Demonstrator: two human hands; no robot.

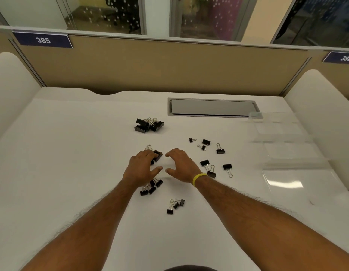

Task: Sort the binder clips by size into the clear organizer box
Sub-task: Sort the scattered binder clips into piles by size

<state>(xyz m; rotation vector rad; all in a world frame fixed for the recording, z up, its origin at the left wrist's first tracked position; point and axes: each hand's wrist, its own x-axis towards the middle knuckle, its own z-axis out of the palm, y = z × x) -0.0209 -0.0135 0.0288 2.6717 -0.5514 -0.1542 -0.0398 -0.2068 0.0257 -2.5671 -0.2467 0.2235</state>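
Observation:
Black binder clips lie scattered on the white desk. A pile of large clips (pixel 149 125) sits at the back. My left hand (pixel 143 167) rests over a large clip (pixel 157 155), fingers spread and touching it. My right hand (pixel 180 165), a yellow band on its wrist, hovers open beside it and holds nothing. Small clips (pixel 151 187) lie under my left wrist, and more small clips (pixel 175 205) lie nearer to me. Medium clips (pixel 210 169) spread out to the right. The clear organizer box (pixel 283 141) stands at the far right, lid open.
A grey cable hatch (pixel 211 107) is set in the desk at the back. A tan partition (pixel 160 65) closes the far side, and white curved side panels (pixel 9 85) flank the desk.

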